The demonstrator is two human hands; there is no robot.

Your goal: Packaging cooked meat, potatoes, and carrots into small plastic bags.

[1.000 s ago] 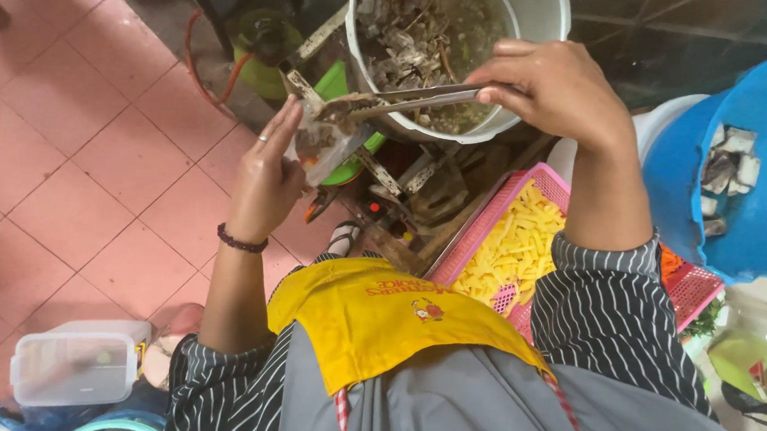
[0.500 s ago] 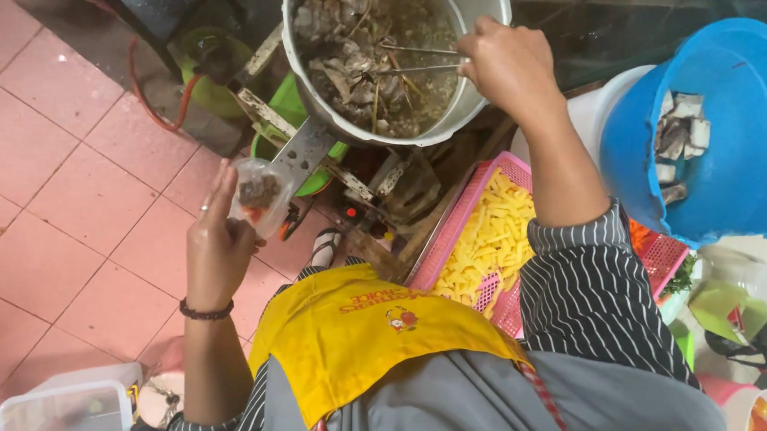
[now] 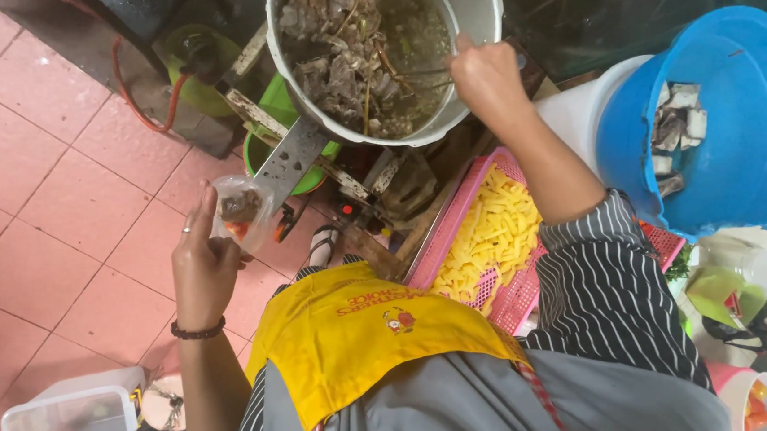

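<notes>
Head view, looking straight down. Across the bottom of the frame: striped sleeves, grey apron with a yellow bib [image 3: 356,334]. At left and lower left: pink tiled floor [image 3: 31,195]. Top centre: large white pot [image 3: 477,2], full of dark meat pieces and thin sticks in broth, resting on a metal stand. Right edge, upper half: blue bucket [image 3: 757,153] tilted on its side, holding a few pale and dark chunks. Centre, just below the pot: pink basket [image 3: 456,219] filled with yellow strips. Upper left of the pot: green gas cylinder [image 3: 198,75] with an orange hose. Bottom left corner: clear lidded plastic box [image 3: 70,426] on the floor.

Right hand [image 3: 486,78] at the pot's lower right rim, closed around thin sticks or tongs [image 3: 419,73] reaching into the broth; exact tool hard to tell. Left hand [image 3: 202,260] left of centre, well apart from the pot, fingers wrapped around a small clear plastic bag [image 3: 241,212] with dark pieces and a bit of red inside, held upright above the floor. Ring on one finger, dark beaded bracelet [image 3: 198,329] at the wrist.
</notes>
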